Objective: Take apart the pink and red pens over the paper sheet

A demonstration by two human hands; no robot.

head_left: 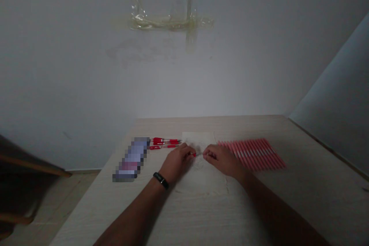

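Note:
My left hand (pixel 180 162), with a black band (pixel 160 180) at its wrist, is closed in a pinch on a red pen (pixel 194 155), most of which the fingers hide. A thin greyish end of it points right and reaches the fingertips of my right hand (pixel 220 157). Those right fingers are pinched together too; what lies between them is too small to make out. Both hands are over a pale sheet (pixel 191 180) on the table. Left of them lie several red-and-clear pens (pixel 165 142). To the right is a row of pinkish-red pens (pixel 256 154), laid side by side.
A blurred-out phone-like object (pixel 132 159) lies at the left of the light wooden table (pixel 178 219). The table's far edge meets a white wall (pixel 230 65) with yellowed tape (pixel 164 25) on it. Dark wooden furniture (pixel 23 188) stands at the lower left.

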